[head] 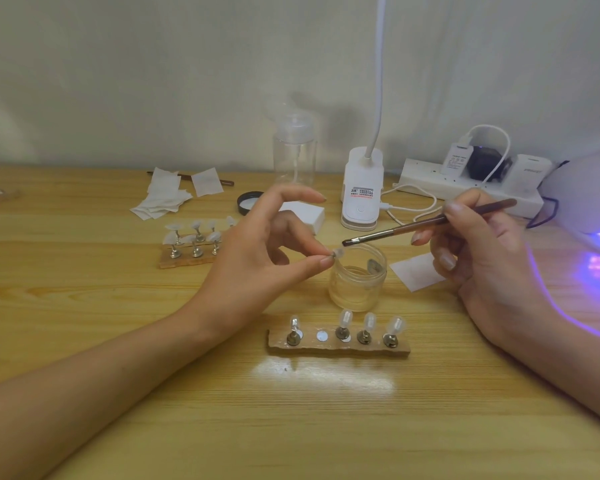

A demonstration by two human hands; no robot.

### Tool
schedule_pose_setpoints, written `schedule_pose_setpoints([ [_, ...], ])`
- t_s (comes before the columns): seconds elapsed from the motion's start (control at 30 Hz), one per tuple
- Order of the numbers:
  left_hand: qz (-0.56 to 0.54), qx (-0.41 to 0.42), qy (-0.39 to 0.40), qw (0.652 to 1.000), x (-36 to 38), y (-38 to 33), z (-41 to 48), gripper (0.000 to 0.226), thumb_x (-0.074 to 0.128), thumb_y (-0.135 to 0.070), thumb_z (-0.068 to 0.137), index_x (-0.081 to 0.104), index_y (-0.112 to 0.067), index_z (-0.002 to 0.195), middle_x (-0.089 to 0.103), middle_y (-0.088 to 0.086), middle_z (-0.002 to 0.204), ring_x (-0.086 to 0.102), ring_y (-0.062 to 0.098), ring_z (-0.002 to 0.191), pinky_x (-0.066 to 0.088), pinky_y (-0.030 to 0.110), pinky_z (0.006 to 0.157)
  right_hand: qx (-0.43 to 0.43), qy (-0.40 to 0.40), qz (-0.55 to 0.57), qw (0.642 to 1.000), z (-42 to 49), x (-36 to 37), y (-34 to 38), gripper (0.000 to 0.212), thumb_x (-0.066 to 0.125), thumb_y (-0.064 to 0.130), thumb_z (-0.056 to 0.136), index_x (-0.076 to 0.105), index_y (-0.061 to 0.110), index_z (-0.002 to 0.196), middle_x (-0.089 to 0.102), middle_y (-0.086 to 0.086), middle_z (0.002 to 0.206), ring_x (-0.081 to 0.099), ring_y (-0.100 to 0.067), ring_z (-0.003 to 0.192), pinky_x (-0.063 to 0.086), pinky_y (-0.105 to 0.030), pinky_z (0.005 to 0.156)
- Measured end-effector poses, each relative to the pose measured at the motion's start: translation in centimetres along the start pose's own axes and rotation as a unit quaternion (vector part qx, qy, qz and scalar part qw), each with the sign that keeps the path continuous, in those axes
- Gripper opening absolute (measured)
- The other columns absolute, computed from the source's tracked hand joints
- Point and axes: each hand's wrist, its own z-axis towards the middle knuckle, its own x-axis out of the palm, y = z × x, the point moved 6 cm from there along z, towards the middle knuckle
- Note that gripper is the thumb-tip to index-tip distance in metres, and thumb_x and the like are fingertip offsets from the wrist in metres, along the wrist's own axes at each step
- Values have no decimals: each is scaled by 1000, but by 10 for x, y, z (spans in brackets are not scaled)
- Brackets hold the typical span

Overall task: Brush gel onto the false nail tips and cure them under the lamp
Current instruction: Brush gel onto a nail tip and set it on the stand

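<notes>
My left hand (257, 251) pinches a small stand with a clear nail tip (338, 252) between thumb and forefinger, just above the rim of an open glass gel jar (357, 280). My right hand (482, 251) holds a brown-handled brush (413, 226), its bristle end hovering close to the held tip. In front of the jar a wooden holder (338, 346) carries several upright nail tips on metal stands, with one slot showing only a bare disc. The curing lamp (593, 195) glows violet at the right edge.
A second wooden holder (191, 256) with several tips stands left of my left hand. Behind lie wipes (163, 199), a black jar lid (248, 202), a clear pump bottle (294, 157), a white desk-lamp base (362, 192), a power strip (465, 185) and a wipe (416, 271) beside the jar.
</notes>
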Motion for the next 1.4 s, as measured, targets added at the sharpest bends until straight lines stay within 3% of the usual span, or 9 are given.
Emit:
schedule_pose_setpoints([
  [0.13, -9, -6, 5, 1000, 0, 2, 0, 52, 79, -6, 85, 54, -25, 127, 71, -6, 78, 72, 11, 84, 50, 25, 60, -18, 37, -22, 999, -2, 7, 3, 21, 61, 34, 91, 50, 26, 76, 71, -8, 73, 42, -12, 47, 21, -26, 45],
  [0.27, -20, -8, 10, 1000, 0, 3, 0, 53, 79, -6, 84, 55, -25, 127, 71, -5, 78, 73, 15, 87, 51, 21, 62, -3, 0, -28, 1000, -1, 1, 0, 19, 58, 31, 89, 52, 29, 72, 69, -9, 70, 41, -11, 45, 17, -28, 44],
  [0.43, -28, -13, 15, 999, 0, 3, 0, 54, 80, -10, 83, 55, -26, 128, 72, -5, 78, 74, 18, 90, 58, 28, 71, -26, 7, -6, 1000, -1, 1, 4, 20, 57, 31, 91, 51, 30, 72, 70, -9, 70, 42, -11, 46, 23, -25, 45],
  [0.63, -35, -25, 15, 999, 1, 0, 0, 56, 79, -24, 75, 56, -28, 126, 71, -5, 76, 74, 18, 90, 57, 46, 81, -44, 36, -30, 998, -3, 7, 6, 22, 58, 31, 94, 53, 31, 73, 71, -9, 72, 43, -11, 46, 30, -14, 41],
  [0.97, -36, -28, 15, 999, 1, 1, 0, 57, 80, -25, 73, 56, -26, 126, 71, -4, 77, 75, 16, 90, 59, 43, 84, -42, 7, -52, 998, -4, 3, 6, 22, 55, 26, 97, 51, 28, 75, 70, -7, 69, 42, -10, 46, 29, -15, 41],
  [1.13, -39, -31, 15, 999, 1, 1, 0, 58, 80, -24, 73, 56, -25, 126, 71, -4, 76, 75, 17, 90, 59, 44, 85, -63, 3, -21, 998, -3, 3, 11, 23, 52, 27, 95, 52, 32, 72, 70, -7, 70, 40, -12, 45, 19, -30, 47],
  [1.3, -40, -30, 16, 999, 2, 1, 0, 59, 80, -22, 73, 55, -25, 127, 71, -3, 76, 75, 13, 89, 59, 39, 89, -67, 38, -35, 996, -5, 10, 11, 19, 59, 37, 91, 54, 33, 73, 72, -8, 72, 43, -10, 44, 28, -13, 41],
  [1.4, -42, -33, 15, 998, 2, 0, 0, 60, 80, -22, 72, 55, -24, 127, 70, -4, 75, 75, 14, 90, 59, 40, 89, -61, 31, -43, 997, -5, 8, 10, 19, 60, 37, 90, 53, 31, 74, 71, -10, 72, 42, -10, 44, 29, -12, 40],
])
